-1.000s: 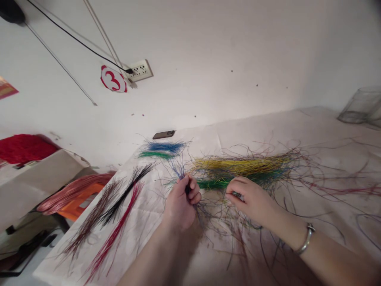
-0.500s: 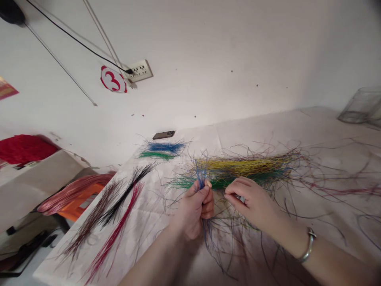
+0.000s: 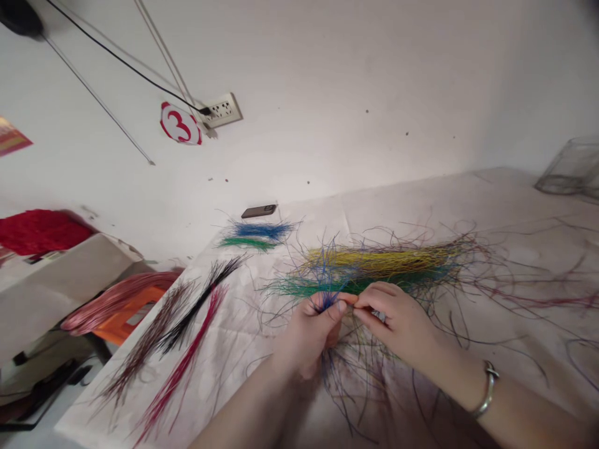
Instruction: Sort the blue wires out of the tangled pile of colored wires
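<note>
My left hand (image 3: 309, 333) is shut on a tuft of thin blue wires (image 3: 325, 299), whose ends fan out above and below the fist. Its fingertips touch my right hand (image 3: 397, 321), which pinches a small shiny grey object (image 3: 379, 316), too small to identify. Just behind both hands lies a long bundle of yellow wires (image 3: 384, 260) alongside a bundle of green wires (image 3: 355, 285). Loose thin wires of several colours are strewn around and beneath my hands. A silver bangle (image 3: 489, 390) circles my right wrist.
White paper (image 3: 468, 206) covers the table, with black (image 3: 201, 305), dark red (image 3: 150, 349) and red (image 3: 182, 362) wire bundles at left. Farther back are small blue-green bundles (image 3: 259, 231) and a phone (image 3: 259, 211). The table's left edge drops to a cardboard box (image 3: 56, 280) and orange stool (image 3: 126, 318).
My left hand has moved right and up with the blue wires, closing the gap until its fingertips meet my right hand. My right hand has stayed nearly still.
</note>
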`<state>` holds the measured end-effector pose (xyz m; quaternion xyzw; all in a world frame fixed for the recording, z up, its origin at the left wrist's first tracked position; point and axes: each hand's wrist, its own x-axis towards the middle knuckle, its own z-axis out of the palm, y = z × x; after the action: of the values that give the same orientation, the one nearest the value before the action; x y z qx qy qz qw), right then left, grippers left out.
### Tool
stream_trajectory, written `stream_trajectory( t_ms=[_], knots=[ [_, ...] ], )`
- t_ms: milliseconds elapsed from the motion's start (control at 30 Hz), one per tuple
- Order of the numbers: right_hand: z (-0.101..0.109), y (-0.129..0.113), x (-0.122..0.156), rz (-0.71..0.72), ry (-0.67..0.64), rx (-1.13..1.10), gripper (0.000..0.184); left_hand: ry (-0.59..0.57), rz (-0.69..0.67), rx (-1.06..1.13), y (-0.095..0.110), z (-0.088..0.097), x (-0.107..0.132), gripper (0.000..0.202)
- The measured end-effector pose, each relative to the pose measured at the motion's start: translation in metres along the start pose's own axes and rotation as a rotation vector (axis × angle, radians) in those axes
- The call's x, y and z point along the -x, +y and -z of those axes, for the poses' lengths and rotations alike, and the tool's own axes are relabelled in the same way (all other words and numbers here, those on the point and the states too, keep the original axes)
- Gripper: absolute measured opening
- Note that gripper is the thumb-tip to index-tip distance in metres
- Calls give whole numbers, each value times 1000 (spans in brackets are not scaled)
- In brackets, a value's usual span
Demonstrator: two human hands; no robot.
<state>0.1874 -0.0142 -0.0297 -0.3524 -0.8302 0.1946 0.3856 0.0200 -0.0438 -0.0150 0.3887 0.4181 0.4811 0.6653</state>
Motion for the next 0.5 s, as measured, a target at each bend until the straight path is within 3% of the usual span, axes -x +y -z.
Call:
stream_trajectory(
  t_ms=[367,500],
  knots=[
    [-1,3,-1,-88,-60,36,10,207,-131,206,5,8,-9,24],
    [0,2,-2,-84,-65,35,11,200,-70,183,3,9,-10,25]
  ],
)
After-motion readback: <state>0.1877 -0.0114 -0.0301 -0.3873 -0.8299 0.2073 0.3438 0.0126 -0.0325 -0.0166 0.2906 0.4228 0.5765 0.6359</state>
